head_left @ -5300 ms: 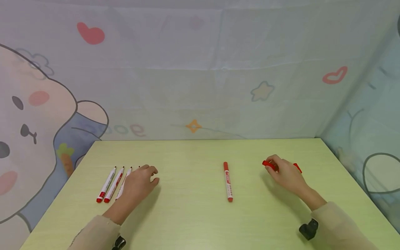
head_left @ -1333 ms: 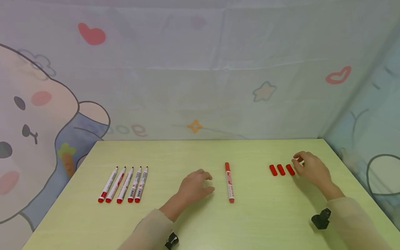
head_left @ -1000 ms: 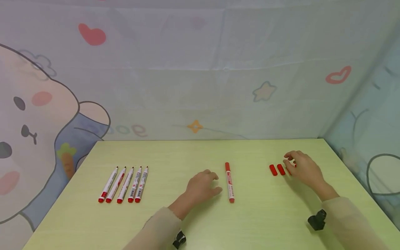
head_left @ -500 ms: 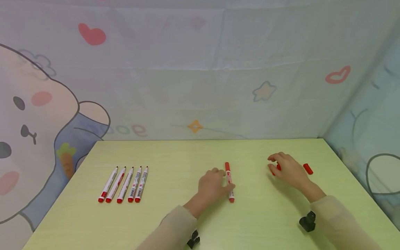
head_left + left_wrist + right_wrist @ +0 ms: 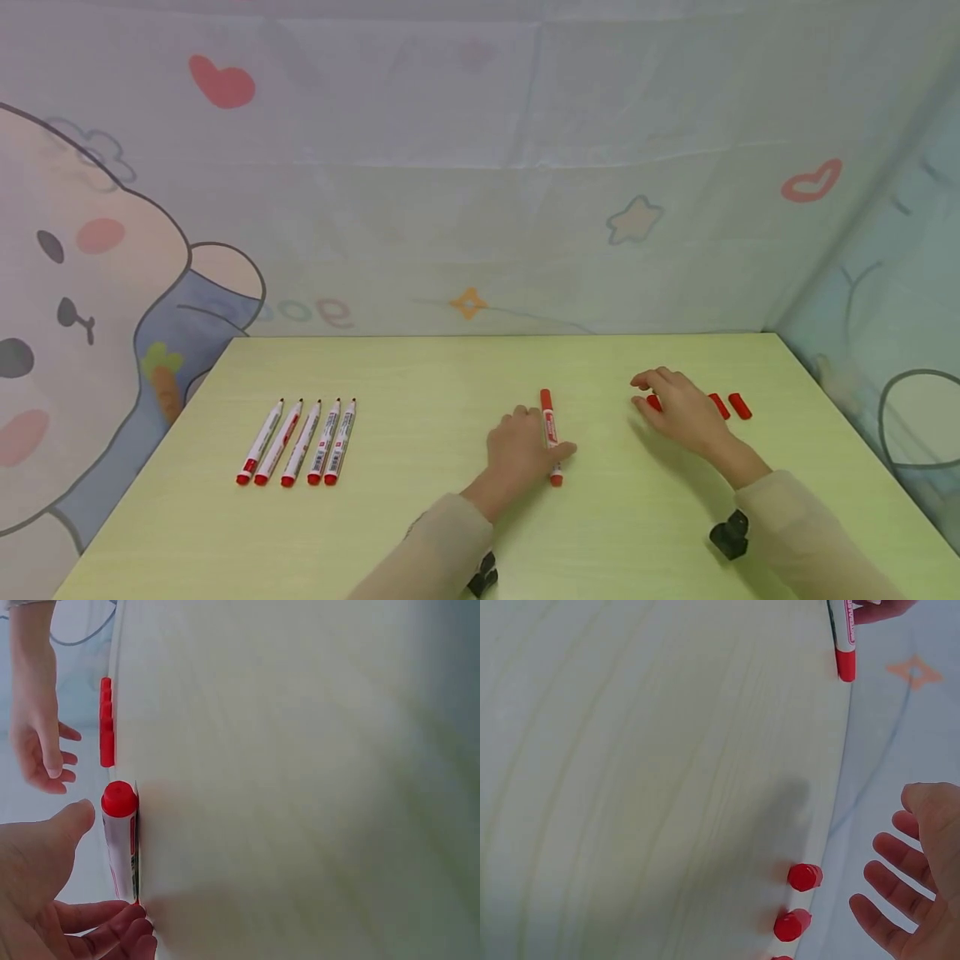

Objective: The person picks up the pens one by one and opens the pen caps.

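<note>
In the head view, my left hand is around a capped red marker lying on the table. Its thumb reaches over to the marker's right side and the fingers are at its left. The left wrist view shows a gap between the thumb and the marker, with the fingertips low beside its far end. My right hand, fingers spread and slightly bent, hovers over a row of red marker caps and holds nothing. It partly hides the row. Red caps stand out below that hand in the right wrist view.
Several uncapped white markers with red ends lie side by side at the left of the table, tips pointing away. A printed cloth hangs behind the table's far edge.
My left hand has moved right, from the uncapped markers to the capped marker. My right hand, which pinched a red cap in the oldest frame, lately moved left along the row, uncovering caps at its right.
</note>
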A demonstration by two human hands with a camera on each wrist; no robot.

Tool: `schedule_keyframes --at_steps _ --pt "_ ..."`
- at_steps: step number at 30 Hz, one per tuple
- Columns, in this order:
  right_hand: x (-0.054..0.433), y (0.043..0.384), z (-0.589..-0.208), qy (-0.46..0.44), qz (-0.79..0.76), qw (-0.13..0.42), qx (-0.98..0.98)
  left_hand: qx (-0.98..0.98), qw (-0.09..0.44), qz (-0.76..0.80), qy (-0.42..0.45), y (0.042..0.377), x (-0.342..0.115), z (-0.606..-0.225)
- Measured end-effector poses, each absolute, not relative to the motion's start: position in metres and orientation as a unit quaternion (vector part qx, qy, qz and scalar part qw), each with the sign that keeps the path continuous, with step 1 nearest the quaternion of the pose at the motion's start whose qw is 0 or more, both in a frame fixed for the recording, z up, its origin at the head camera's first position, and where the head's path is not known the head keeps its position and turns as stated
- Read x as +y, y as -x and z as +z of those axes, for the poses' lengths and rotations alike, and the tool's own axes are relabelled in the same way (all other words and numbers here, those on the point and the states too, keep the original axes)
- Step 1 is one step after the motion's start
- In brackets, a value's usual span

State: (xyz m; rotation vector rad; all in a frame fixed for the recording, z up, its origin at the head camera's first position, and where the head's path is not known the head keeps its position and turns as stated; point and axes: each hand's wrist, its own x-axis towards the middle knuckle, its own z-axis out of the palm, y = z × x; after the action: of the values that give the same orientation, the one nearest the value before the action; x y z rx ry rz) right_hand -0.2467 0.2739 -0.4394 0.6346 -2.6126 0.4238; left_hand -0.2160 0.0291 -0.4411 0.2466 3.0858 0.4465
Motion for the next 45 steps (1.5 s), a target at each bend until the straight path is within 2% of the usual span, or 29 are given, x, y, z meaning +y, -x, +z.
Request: schedule_keyframes --at_steps 21,45 --pt "0.258 0.24 -0.436 -0.234 0.165 0.191 -0.939 0.979 0.041 0.188 -0.07 0.217 0.026 -0.433" --pt "0.249 0.236 -0.439 -0.265 0.16 0.18 -0.934 0.985 0.016 0.129 -0.113 0.225 0.008 -0.434"
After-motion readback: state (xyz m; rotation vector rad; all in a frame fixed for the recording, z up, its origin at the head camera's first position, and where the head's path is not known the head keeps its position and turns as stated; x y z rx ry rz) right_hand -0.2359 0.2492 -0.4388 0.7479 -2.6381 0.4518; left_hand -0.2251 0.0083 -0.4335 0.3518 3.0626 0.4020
